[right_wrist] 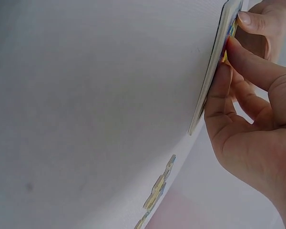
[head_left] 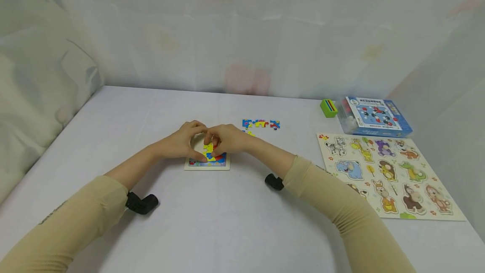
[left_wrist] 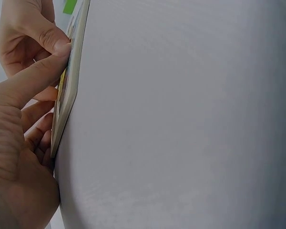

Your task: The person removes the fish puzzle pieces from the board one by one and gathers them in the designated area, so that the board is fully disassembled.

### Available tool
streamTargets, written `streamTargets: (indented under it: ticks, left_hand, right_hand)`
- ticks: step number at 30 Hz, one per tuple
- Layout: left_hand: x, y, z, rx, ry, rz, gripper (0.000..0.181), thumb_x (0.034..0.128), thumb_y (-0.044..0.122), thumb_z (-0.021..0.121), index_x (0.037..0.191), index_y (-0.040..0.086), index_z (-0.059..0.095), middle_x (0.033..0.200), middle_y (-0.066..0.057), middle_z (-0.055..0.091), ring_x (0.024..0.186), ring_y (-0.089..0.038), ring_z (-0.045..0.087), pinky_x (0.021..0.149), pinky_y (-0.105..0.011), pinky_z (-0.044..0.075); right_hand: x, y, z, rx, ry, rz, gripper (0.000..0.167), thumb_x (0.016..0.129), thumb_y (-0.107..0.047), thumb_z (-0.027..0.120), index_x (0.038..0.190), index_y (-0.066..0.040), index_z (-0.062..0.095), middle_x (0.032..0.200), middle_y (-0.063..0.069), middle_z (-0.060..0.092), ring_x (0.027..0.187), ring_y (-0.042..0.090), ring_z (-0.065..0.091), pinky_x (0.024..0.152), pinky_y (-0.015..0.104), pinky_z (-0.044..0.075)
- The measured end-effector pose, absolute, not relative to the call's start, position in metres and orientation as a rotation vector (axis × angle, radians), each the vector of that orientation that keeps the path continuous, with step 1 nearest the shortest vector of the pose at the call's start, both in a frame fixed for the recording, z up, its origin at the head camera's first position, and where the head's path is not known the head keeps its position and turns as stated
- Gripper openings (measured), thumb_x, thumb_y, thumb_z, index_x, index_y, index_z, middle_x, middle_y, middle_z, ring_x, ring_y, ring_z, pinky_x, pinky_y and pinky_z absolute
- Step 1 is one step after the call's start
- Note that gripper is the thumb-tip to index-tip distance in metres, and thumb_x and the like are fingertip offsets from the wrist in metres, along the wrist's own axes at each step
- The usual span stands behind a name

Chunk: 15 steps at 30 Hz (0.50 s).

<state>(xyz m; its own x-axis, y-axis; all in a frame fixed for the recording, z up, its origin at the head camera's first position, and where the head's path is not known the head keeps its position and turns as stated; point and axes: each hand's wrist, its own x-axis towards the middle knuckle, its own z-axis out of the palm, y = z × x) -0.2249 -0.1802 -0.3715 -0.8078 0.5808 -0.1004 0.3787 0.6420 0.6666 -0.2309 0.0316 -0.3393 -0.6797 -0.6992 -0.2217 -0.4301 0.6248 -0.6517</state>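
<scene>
A small jigsaw board with a pale frame (head_left: pixel 191 167) lies on the white table, its lower part filled with colourful pieces (head_left: pixel 209 153). My left hand (head_left: pixel 183 141) arches over the board's left side, thumb on the pieces near the lower edge, fingers at the far edge. From the right, my right hand (head_left: pixel 230 139) reaches over the board with thumb and bent fingertips on the pieces; whether a piece is pinched between them is hidden. In the left wrist view the thumb of my left hand (left_wrist: pixel 24 109) lies close to the other hand's thumb. My right hand (right_wrist: pixel 252 114) touches the board's surface.
Several loose jigsaw pieces (head_left: pixel 260 124) lie behind and right of the board. Farther right are a green block (head_left: pixel 328 108), a blue box (head_left: pixel 379 117) and a large animal puzzle board (head_left: pixel 367 180). Black wrist devices (head_left: pixel 142 203) hang under both forearms.
</scene>
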Motion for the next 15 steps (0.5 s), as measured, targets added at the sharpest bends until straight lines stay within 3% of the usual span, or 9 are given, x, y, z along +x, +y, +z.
streamTargets:
  ticks: [15]
  left_hand:
    - [-0.2247,-0.1793,-0.3707,0.766,2.557,0.934,0.077,0.0710,0.036,0.087,0.137,0.016,0.053,0.139,-0.006,0.044,0.136,-0.032,0.029,0.112,-0.063,0.029]
  right_hand:
    - [-0.2298,0.0300,-0.3387,-0.904,2.403,-0.776,0.029,0.085,-0.012,0.077,0.110,-0.008,0.064,0.094,0.004,0.056,0.084,0.014,0.052,0.069,0.015,0.042]
